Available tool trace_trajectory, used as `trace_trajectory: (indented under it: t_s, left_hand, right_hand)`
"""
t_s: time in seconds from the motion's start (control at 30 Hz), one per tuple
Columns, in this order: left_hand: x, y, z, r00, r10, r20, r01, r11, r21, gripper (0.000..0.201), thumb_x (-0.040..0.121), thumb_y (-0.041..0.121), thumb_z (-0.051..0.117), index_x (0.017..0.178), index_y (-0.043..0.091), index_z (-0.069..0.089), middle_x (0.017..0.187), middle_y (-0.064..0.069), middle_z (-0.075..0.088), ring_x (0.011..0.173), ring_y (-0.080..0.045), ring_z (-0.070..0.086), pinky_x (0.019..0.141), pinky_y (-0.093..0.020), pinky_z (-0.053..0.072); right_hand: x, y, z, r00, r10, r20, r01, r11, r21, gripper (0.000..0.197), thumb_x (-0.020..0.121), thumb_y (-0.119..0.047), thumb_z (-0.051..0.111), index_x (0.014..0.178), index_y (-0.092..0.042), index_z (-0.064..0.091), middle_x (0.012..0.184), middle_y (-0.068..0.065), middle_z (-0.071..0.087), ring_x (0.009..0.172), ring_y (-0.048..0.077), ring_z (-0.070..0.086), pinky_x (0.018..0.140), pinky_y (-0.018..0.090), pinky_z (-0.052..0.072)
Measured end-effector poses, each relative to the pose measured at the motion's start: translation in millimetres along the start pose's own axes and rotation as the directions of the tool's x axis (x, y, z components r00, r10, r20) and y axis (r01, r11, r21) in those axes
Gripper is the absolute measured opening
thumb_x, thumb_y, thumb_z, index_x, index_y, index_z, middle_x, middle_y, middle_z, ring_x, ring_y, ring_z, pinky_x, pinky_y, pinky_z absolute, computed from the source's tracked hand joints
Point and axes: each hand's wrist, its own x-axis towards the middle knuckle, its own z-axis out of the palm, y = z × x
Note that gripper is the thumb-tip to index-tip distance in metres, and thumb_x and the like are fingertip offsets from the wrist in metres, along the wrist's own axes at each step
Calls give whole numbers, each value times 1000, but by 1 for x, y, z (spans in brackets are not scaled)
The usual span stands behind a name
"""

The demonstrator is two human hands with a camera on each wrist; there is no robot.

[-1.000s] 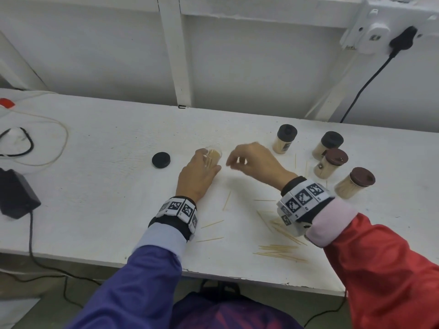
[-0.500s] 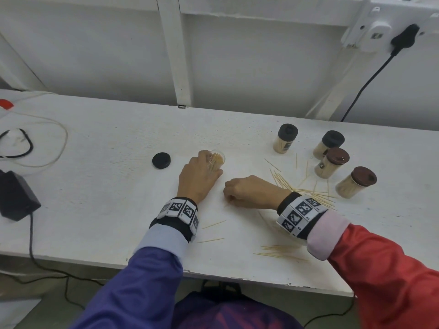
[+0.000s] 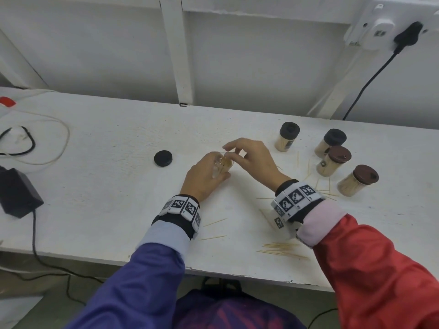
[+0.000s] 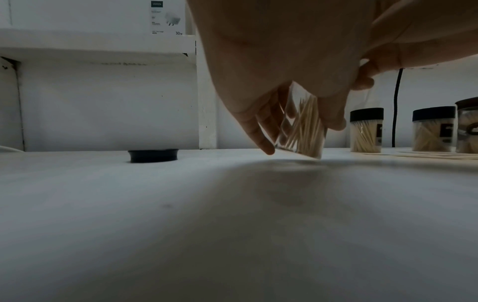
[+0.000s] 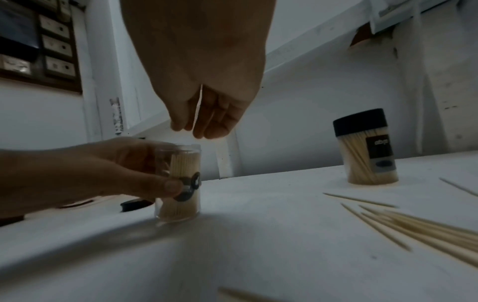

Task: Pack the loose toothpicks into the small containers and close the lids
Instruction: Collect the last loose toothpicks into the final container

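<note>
Hands first: our left hand (image 3: 204, 178) grips the open jar (image 5: 178, 183) while our right hand (image 3: 254, 155) pinches a toothpick (image 5: 198, 106), best dropped straight in.

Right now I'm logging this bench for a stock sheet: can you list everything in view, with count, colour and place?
open container: one, clear, part full of toothpicks, tilted, centre of the table
loose lid: one, black, on the table left of the open container
closed containers: four, full; two with black lids, two with brown lids, far right
loose toothpicks: many, pale wood, scattered near the front edge and by the closed containers
power adapter: one, black, left edge
wall socket: one, white, with a black plug, upper right
left hand: grips the open container
right hand: pinches a toothpick above its mouth
</note>
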Motion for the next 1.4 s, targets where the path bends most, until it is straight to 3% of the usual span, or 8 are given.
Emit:
trace_trajectory:
  t_s: [0.13, 0.23, 0.33, 0.43, 0.6, 0.73, 1.13, 1.4]
  left_hand:
    - [1, -3, 1, 1000, 2, -9, -2, 1000, -1, 42, 85, 39, 68, 119, 26, 49, 114, 11, 58, 100, -19, 58, 87, -38, 47]
    - [2, -5, 1, 1000, -21, -19, 21, 999, -28, 37, 84, 41, 62, 117, 28, 51, 114, 10, 61, 101, -19, 59, 89, -40, 47]
    - [2, -8, 1, 999, -36, -36, 35, 999, -33, 44, 86, 36, 67, 124, 24, 50, 119, 6, 60, 105, -21, 58, 92, -39, 45]
    - [2, -8, 1, 997, -65, -38, 64, 998, -30, 48, 84, 35, 70, 125, 24, 49, 122, 6, 60, 108, -21, 56, 95, -37, 43]
    - [3, -7, 2, 996, -77, -38, 76, 997, -25, 48, 85, 36, 70, 126, 27, 48, 123, 9, 59, 111, -20, 57, 97, -38, 44]
    - [4, -8, 2, 996, -75, -38, 74, 997, -30, 48, 85, 36, 70, 126, 27, 48, 124, 8, 59, 111, -21, 56, 97, -38, 44]
    - [3, -8, 3, 997, -57, -47, 56, 998, -14, 48, 85, 35, 71, 126, 25, 48, 124, 7, 59, 110, -21, 56, 95, -36, 44]
    - [3, -7, 3, 997, -59, -40, 58, 998, -6, 50, 84, 35, 71, 127, 25, 48, 125, 6, 58, 111, -21, 56, 95, -37, 44]
  right_hand:
    - [-11, -2, 3, 991, -116, -59, 112, 991, -67, 11, 91, -19, 65, 100, -17, 71, 90, -8, 63, 67, 4, 51, 62, 24, 45]
    - [-29, -17, 3, 973, -187, 134, 195, 979, -52, 6, 88, -20, 67, 93, -24, 68, 80, -15, 58, 63, 3, 51, 61, 28, 48]
    - [-52, -32, 12, 804, -143, 576, 260, 958, -124, 19, 89, -30, 66, 105, -20, 69, 98, -6, 65, 80, 10, 58, 71, 37, 52]
    - [-73, -41, 28, 635, -61, 770, 366, 902, -231, 47, 86, -43, 66, 121, -13, 62, 118, 3, 56, 103, 19, 52, 75, 37, 49]
    - [-84, -51, 38, 661, -86, 745, 394, 886, -247, 12, 88, -17, 63, 96, -14, 72, 96, 5, 65, 87, 30, 62, 65, 33, 43]
    - [-86, -55, 36, 674, -53, 737, 388, 874, -292, 14, 87, -10, 57, 90, -13, 71, 96, 5, 66, 85, 31, 61, 61, 30, 32]
    - [-91, -55, 30, 639, -77, 765, 470, 826, -310, 12, 95, -10, 49, 93, -4, 59, 91, 11, 61, 83, 31, 58, 59, 33, 35]
    - [-106, -52, 29, 648, -80, 758, 483, 812, -327, 19, 67, -3, 69, 75, -4, 53, 73, 12, 54, 65, 29, 54, 42, 28, 22]
